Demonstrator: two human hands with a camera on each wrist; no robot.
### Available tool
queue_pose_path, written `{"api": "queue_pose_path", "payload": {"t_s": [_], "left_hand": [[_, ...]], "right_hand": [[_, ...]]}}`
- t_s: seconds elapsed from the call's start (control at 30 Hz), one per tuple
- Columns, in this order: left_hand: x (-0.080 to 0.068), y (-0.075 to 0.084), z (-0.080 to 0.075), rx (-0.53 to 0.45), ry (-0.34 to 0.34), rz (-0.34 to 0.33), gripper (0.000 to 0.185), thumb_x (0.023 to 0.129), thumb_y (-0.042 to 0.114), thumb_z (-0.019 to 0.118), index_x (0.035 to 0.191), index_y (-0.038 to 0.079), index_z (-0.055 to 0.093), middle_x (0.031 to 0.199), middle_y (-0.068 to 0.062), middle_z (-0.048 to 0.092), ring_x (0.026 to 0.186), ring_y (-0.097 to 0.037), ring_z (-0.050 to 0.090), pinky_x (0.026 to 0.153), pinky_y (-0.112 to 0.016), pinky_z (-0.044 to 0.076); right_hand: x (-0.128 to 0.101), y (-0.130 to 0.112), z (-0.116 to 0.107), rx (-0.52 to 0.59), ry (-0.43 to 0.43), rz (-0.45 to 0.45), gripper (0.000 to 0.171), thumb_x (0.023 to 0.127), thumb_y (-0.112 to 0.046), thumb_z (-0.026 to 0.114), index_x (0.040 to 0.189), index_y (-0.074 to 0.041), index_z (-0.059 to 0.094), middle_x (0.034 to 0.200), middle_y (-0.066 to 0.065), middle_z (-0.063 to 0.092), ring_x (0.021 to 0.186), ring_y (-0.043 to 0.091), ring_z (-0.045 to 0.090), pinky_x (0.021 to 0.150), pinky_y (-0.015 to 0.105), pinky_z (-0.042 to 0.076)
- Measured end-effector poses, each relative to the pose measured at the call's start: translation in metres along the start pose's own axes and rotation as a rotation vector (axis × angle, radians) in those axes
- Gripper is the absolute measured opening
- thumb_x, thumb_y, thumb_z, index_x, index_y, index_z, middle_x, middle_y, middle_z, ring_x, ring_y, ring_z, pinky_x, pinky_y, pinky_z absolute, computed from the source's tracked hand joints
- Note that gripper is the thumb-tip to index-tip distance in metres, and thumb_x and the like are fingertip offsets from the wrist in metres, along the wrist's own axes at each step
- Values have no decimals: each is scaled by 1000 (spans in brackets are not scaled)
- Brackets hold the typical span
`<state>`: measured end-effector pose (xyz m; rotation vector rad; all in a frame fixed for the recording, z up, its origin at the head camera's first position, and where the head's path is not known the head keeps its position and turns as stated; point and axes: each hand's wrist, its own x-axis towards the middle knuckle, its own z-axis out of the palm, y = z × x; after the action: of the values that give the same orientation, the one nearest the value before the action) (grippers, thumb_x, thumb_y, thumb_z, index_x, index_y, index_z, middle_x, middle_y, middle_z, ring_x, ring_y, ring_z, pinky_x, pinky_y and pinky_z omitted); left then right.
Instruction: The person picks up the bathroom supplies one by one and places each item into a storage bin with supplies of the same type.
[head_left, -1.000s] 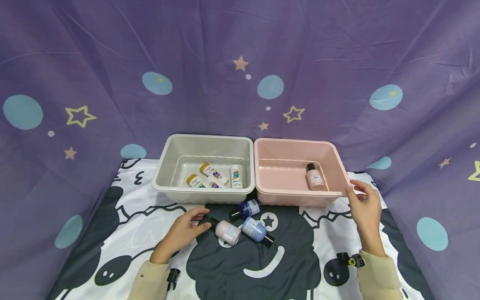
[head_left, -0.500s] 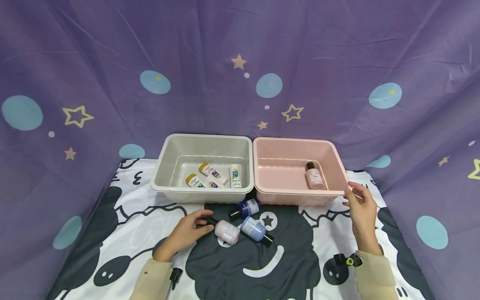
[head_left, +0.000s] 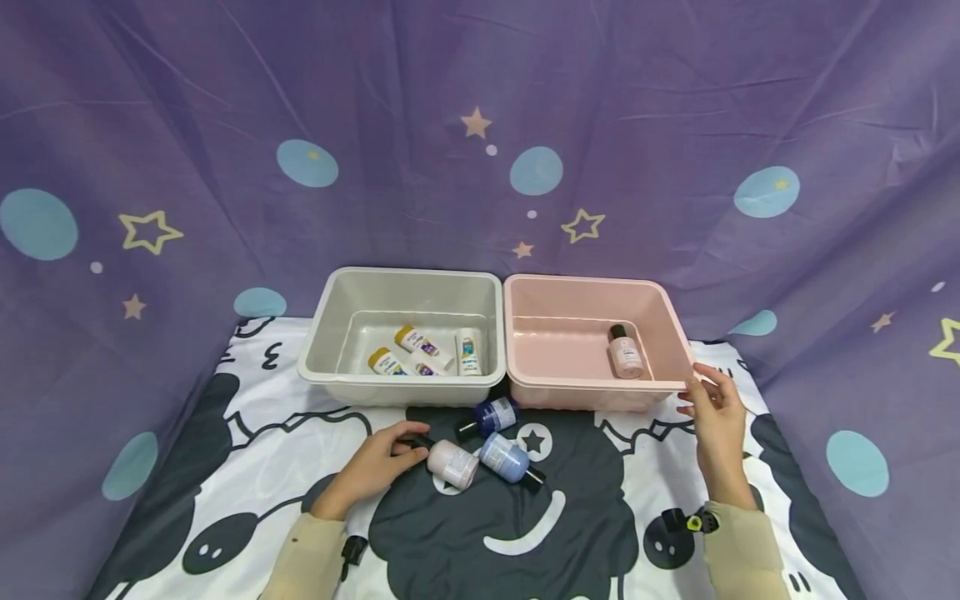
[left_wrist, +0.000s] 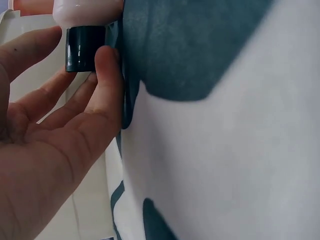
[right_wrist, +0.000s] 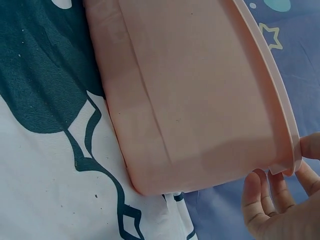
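My left hand (head_left: 378, 460) has its thumb and fingers around the black cap of a small pale-pink bottle (head_left: 453, 464) lying on the cloth. The left wrist view shows the cap (left_wrist: 86, 49) between thumb and fingertips. Beside this bottle lie a light-blue bottle (head_left: 504, 457) and a dark-blue bottle (head_left: 497, 414), both black-capped. My right hand (head_left: 718, 425) holds the front right corner of the pink bin (head_left: 577, 287) by its rim, with fingers under the lip in the right wrist view. Inside that bin lies another pink bottle (head_left: 626, 357).
Left of the pink bin stands a light-grey bin (head_left: 412, 287) holding several small white tubes (head_left: 423, 343), some with yellow caps. Both bins stand against a purple curtain (head_left: 390, 167). A black-and-white patterned cloth (head_left: 427, 550) covers the table.
My left hand has moved right and closed in around the pale-pink bottle's cap. My right hand stays at the pink bin's corner with its fingers slightly shifted. The bottles lie as before.
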<state>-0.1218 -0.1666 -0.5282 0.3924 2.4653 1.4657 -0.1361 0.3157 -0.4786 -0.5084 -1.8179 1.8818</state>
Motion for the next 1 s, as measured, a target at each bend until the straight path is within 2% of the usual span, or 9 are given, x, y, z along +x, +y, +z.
{"api": "queue_pose_path", "payload": {"t_s": [0.13, 0.23, 0.47, 0.73, 1.0], "left_hand": [[2, -2, 0, -102, -47, 9, 38, 98, 12, 66, 131, -6, 58, 121, -24, 64, 88, -23, 70, 70, -27, 55], [3, -3, 0, -194, -72, 5, 41, 98, 10, 66, 132, -11, 54, 122, -29, 61, 90, -29, 70, 71, -29, 57], [3, -2, 2, -354, -108, -40, 49, 96, 10, 69, 135, -13, 51, 117, -23, 63, 98, -29, 67, 78, -37, 59], [2, 0, 3, -480, -134, -65, 54, 94, 7, 71, 136, -16, 47, 113, -22, 63, 97, -29, 68, 83, -39, 58], [1, 12, 3, -542, -115, -28, 56, 93, 9, 72, 137, -14, 46, 117, -23, 60, 99, -27, 69, 86, -41, 57]], "right_hand": [[0, 0, 0, 5, -12, 13, 32, 98, -11, 66, 128, -5, 63, 94, 2, 67, 77, 14, 65, 59, 22, 54], [0, 0, 0, 12, -17, 20, 32, 98, -11, 67, 129, -5, 62, 94, 3, 67, 77, 15, 65, 59, 23, 54], [-1, 0, 0, 21, -22, 26, 32, 99, -10, 65, 130, -5, 61, 94, 3, 65, 77, 14, 65, 59, 23, 55], [0, 2, -1, -24, -17, 32, 31, 100, -11, 63, 130, -7, 61, 97, 4, 63, 78, 14, 65, 60, 22, 55], [1, 3, 0, -32, -14, 39, 30, 100, -10, 61, 130, -9, 61, 99, 6, 62, 78, 16, 64, 60, 23, 55]]}}
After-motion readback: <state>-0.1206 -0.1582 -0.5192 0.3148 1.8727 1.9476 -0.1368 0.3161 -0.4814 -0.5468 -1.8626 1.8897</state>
